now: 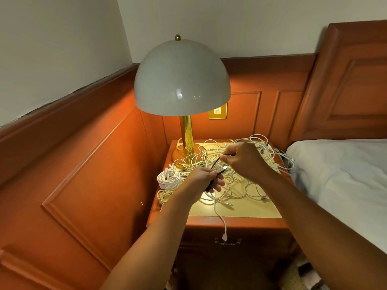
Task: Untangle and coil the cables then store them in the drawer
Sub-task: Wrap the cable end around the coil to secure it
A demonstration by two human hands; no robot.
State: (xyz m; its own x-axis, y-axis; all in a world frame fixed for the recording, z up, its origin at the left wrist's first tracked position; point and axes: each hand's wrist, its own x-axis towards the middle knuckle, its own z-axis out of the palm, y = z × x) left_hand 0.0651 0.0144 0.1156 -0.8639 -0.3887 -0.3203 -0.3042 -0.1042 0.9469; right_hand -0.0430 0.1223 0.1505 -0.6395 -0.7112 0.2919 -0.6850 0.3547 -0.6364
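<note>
Working a black cable point(214, 171) free of the white tangle point(226, 181) on the counter point(240, 210) under my hands: my left hand point(204, 181) grips its lower length, my right hand point(244, 159) pinches its upper end. Next I judge it needs coiling. One finished white coil point(168, 177) lies left of my left hand; one drawer point(228, 240) is closed below. Loose cables: too tangled to count.

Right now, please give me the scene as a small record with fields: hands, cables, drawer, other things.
left hand: left hand grips the black cable
right hand: right hand pinches the same cable higher up
tangle: white cables spread loose on the nightstand
coil: one white coil at the left edge
hanging: a plug hangs over the drawer
drawer: closed
other: lamp, bed
</note>
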